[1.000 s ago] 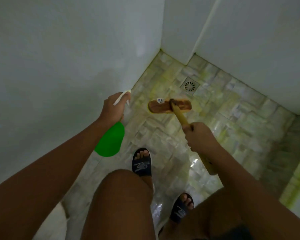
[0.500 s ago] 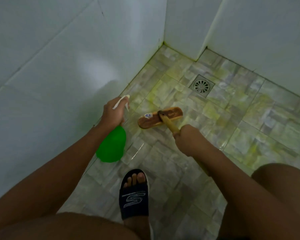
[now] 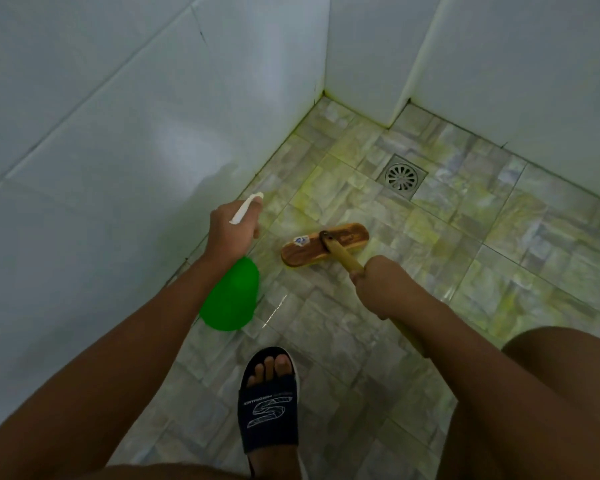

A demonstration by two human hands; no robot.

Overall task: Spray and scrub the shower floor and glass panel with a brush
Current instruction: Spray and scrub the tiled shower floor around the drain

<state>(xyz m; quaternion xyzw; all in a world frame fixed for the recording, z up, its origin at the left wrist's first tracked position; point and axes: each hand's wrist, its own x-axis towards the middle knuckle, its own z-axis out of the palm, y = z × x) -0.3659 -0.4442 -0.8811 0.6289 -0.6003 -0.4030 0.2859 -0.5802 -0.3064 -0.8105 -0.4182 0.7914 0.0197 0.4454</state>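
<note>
My left hand [image 3: 230, 233] grips the neck of a green spray bottle [image 3: 232, 296], whose white nozzle [image 3: 246, 207] points at the floor near the left wall. My right hand [image 3: 378, 285] grips the yellow wooden handle [image 3: 343, 255] of a long scrub brush. Its wooden brush head [image 3: 321, 244] lies flat on the shower floor [image 3: 447, 237], between the bottle and the drain. The floor tiles around the brush carry a yellow-green film. No glass panel shows in this view.
A square metal drain [image 3: 401, 176] sits in the floor beyond the brush. White tiled walls [image 3: 118, 133] close in on the left and at the back. My foot in a dark slide sandal [image 3: 269, 400] stands on the tiles below the hands.
The view has tilted and closed in on the floor. The brush head has slid back from the drain toward my feet. Both hands keep their grips.
</note>
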